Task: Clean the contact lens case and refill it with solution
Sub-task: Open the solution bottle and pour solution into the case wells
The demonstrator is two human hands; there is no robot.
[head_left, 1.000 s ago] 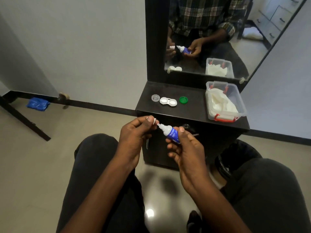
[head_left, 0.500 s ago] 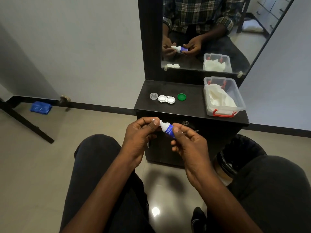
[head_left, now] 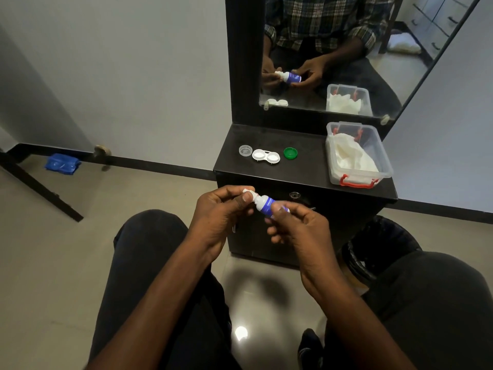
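A small white solution bottle (head_left: 264,203) with a blue label is held in front of the black dresser. My right hand (head_left: 296,225) grips its body. My left hand (head_left: 222,209) pinches the white cap (head_left: 247,190) at the bottle's tip. On the dresser top (head_left: 306,161) lies the white lens case (head_left: 266,156), both wells uncovered. A clear lid (head_left: 245,150) lies to its left and a green lid (head_left: 290,152) to its right.
A clear plastic box (head_left: 358,153) with red latches holds white tissue at the dresser's right. A mirror (head_left: 333,49) stands behind and reflects my hands. A black bin (head_left: 373,252) sits on the floor by my right knee. A blue packet (head_left: 62,162) lies on the floor at the far left.
My left hand has brought the cap onto the bottle's tip, which was bare a second ago. Both hands have moved closer together and my view has shifted slightly.
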